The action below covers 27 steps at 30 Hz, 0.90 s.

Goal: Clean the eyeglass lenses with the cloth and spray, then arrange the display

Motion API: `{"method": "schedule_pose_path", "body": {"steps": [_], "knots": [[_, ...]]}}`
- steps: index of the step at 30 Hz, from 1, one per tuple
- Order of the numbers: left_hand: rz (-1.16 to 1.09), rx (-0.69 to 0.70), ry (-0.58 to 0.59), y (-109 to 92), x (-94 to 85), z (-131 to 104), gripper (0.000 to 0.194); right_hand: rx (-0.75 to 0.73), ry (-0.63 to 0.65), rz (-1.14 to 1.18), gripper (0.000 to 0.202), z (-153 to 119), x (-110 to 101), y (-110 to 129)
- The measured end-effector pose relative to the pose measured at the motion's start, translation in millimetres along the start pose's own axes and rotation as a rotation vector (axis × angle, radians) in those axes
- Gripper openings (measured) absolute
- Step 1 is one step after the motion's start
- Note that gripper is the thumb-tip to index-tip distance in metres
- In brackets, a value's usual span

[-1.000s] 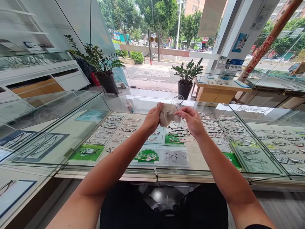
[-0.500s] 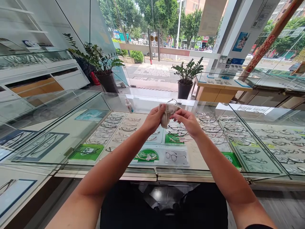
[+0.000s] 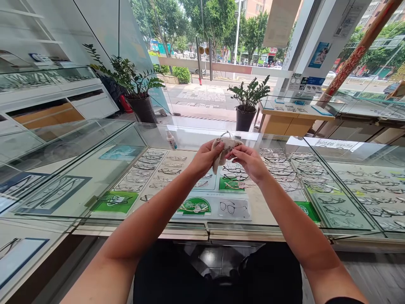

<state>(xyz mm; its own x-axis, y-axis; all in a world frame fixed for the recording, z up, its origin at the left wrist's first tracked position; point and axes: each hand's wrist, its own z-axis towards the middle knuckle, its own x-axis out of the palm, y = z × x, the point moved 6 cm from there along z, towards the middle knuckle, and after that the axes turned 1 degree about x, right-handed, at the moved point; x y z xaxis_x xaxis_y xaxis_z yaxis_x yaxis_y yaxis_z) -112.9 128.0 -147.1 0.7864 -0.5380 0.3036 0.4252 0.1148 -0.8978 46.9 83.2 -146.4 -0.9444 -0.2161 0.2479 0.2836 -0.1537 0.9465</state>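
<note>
Above the glass counter, my left hand (image 3: 205,158) is closed on a pale beige cloth (image 3: 218,162), thumb on top. The cloth is folded against a pair of thin-rimmed eyeglasses (image 3: 228,134), whose upper rim sticks out above it. My right hand (image 3: 249,160) pinches the eyeglasses near their right side; its fingertips partly hide the frame. How much of the lenses the cloth covers I cannot make out. A small white spray bottle (image 3: 171,139) stands on the glass to the left of my hands.
Under the glass top of the display counter (image 3: 190,231) lie rows of eyeglasses (image 3: 170,171) and green cards (image 3: 115,202). Beyond the counter stand two potted plants (image 3: 246,116) before a glass door. Another display case (image 3: 41,88) is at the left.
The cloth has shifted and refolded between my hands, its lower tip now hanging slightly further down and left. Both hands stay at nearly the same spot. The bottle has not moved.
</note>
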Motion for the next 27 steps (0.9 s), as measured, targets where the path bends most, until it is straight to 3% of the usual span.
{"method": "schedule_pose_path", "body": {"steps": [8, 27], "knots": [[-0.001, 0.023, 0.09, -6.5, 8.1, -2.2, 0.041, 0.009, 0.014, 0.032, 0.039, 0.6, -0.4, -0.2], [-0.056, -0.053, 0.102, -2.2, 12.7, -5.3, 0.035, -0.035, 0.039, 0.006, 0.044, -3.3, 7.2, 3.6]]}}
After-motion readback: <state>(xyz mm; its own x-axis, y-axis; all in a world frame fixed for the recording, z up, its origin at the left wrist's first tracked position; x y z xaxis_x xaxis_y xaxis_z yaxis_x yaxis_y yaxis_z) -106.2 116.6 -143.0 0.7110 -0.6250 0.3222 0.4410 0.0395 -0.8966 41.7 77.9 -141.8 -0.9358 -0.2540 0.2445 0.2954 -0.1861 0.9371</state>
